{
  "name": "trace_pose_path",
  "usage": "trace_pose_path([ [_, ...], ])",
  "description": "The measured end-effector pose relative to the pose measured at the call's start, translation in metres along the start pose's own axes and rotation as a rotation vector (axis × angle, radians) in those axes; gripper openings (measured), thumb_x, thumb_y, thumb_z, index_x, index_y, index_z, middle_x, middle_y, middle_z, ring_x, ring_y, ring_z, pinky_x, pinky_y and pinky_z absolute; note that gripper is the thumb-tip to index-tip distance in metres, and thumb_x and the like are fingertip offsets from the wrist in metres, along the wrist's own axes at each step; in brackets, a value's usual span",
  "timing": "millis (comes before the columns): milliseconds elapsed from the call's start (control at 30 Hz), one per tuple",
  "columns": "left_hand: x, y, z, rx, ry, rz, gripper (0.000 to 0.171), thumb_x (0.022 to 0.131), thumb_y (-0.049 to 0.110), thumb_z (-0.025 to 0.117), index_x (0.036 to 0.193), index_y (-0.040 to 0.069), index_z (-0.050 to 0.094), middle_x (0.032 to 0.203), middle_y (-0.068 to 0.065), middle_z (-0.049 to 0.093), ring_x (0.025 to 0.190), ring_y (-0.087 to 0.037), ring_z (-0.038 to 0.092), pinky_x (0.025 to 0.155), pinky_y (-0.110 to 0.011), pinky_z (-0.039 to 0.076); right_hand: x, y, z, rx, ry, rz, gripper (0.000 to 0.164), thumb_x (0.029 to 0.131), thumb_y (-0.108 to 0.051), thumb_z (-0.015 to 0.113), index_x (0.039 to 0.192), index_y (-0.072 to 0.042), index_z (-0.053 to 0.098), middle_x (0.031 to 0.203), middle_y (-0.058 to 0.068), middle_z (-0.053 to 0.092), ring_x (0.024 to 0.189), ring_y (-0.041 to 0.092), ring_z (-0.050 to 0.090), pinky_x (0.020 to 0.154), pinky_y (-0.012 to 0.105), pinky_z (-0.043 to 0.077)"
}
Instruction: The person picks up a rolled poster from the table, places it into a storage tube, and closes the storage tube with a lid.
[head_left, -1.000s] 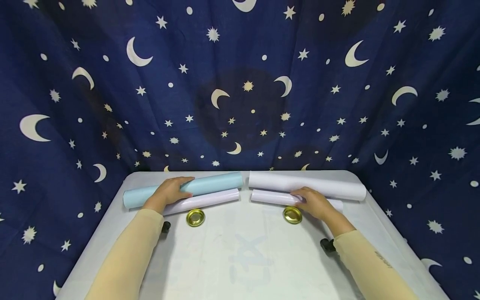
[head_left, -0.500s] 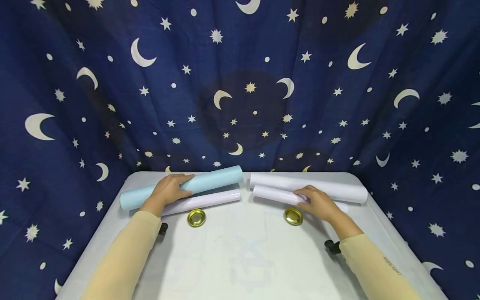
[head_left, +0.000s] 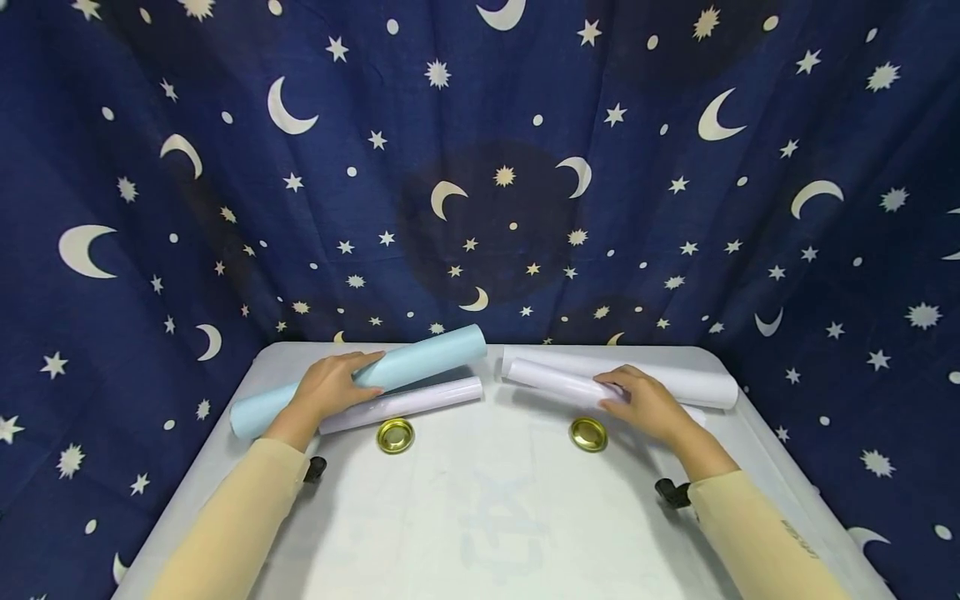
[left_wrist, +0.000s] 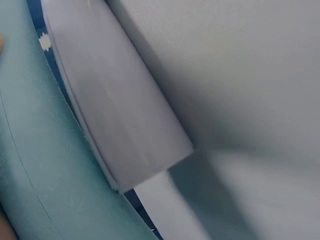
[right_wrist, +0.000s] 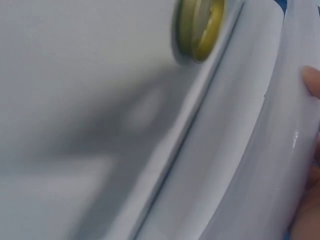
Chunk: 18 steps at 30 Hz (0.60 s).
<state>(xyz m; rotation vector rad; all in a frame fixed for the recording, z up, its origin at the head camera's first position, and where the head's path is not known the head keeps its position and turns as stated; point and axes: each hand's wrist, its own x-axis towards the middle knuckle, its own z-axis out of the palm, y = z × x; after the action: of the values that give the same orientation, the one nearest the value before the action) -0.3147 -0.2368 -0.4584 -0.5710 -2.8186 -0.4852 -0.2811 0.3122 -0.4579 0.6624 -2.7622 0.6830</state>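
My left hand [head_left: 330, 387] grips a light blue roll [head_left: 431, 354] around its middle; its right end tilts up off the table. In the left wrist view that blue roll [left_wrist: 30, 135] fills the left side, beside a thinner glossy lavender-white roll [left_wrist: 115, 100]. The same thin roll [head_left: 420, 403] lies on the table in front of my left hand. My right hand [head_left: 648, 407] pinches another thin glossy white roll [head_left: 555, 379] from above, its left end raised. Behind it lies a thicker white roll [head_left: 693, 387]. In the right wrist view the pinched roll [right_wrist: 270, 160] curves along my fingers.
Two small round gold dishes, one on the left [head_left: 395, 435] and one on the right [head_left: 588, 434], sit on the white table [head_left: 495, 508] in front of the rolls. A dark blue curtain [head_left: 360, 208] with moons and stars hangs behind the table's far edge.
The blue roll's right end has risen and the roll has shifted slightly left with my left hand. The right thin roll has lifted and tilted, its left end now overlapping the thicker roll.
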Motion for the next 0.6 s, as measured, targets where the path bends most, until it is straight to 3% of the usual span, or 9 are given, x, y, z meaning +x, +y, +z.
trace_pose_path([
  [200,-0.012,0.004,-0.006,-0.005,0.009,0.0,0.069,0.079,0.051,0.082,0.141,0.03,0.06,0.134,-0.01,0.064,0.118,-0.036,0.061,0.095,-0.056,0.049,0.0,-0.003,-0.008,0.014,0.032,-0.014,0.039,0.087,-0.021,0.081,0.123,-0.014,0.071,0.111,0.002,0.066,0.093,0.021,0.062,0.082,0.046,0.05],
  [600,-0.034,0.015,-0.013,-0.039,0.03,0.038,0.068,0.078,0.048,0.083,0.14,0.029,0.061,0.133,-0.009,0.065,0.122,-0.035,0.06,0.096,-0.056,0.049,-0.001,-0.012,-0.023,0.028,0.013,-0.012,0.039,0.088,-0.026,0.08,0.124,-0.016,0.07,0.117,0.002,0.064,0.104,0.023,0.062,0.088,0.048,0.051],
])
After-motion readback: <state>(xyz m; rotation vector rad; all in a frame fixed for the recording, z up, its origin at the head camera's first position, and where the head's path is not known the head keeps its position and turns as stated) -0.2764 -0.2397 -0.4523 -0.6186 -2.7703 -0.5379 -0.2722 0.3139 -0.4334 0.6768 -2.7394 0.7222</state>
